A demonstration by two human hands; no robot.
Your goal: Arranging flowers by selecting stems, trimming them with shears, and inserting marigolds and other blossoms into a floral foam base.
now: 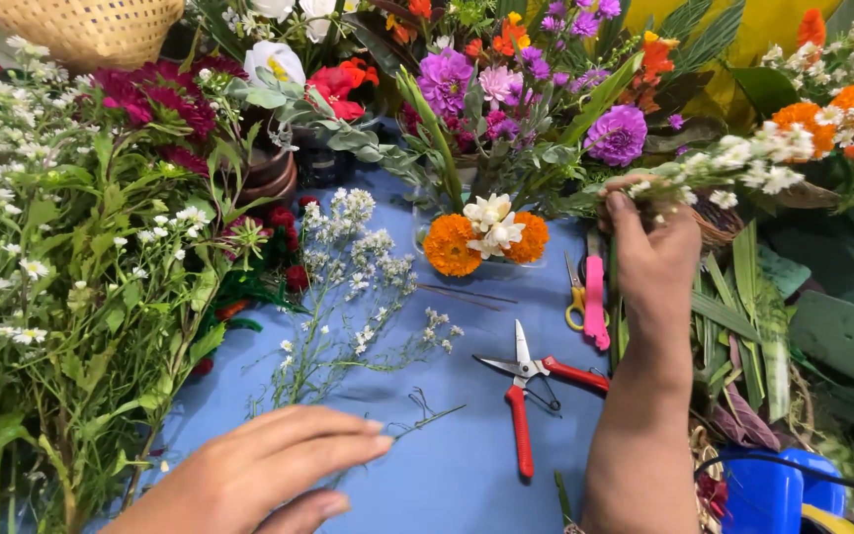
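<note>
A tall bunch of daisies with green stems fills the nine o'clock side of the blue bench. At about seven o'clock the left hand lies flat on the bench, fingers stretched out and close together, pressing on the thin bare end of a white sprig. The sprig is slender and branching, with tiny white blooms in loose clusters along pale green stalks. Its long axis runs from the fingertips up toward twelve o'clock, leaning slightly to eleven, with the flowering tips pointing away from the person.

Near the middle, at twelve o'clock from the sprig's side branches, sits a small cluster of two orange marigolds with a white flower between them. At five o'clock from these lie red-handled shears, blades open and pointing to eleven o'clock. Just to the right lie pink scissors with a yellow loop.

At three o'clock the right hand is raised, fingers closed around a stem of white flowers that stretches toward two o'clock, over a wicker basket.
</note>
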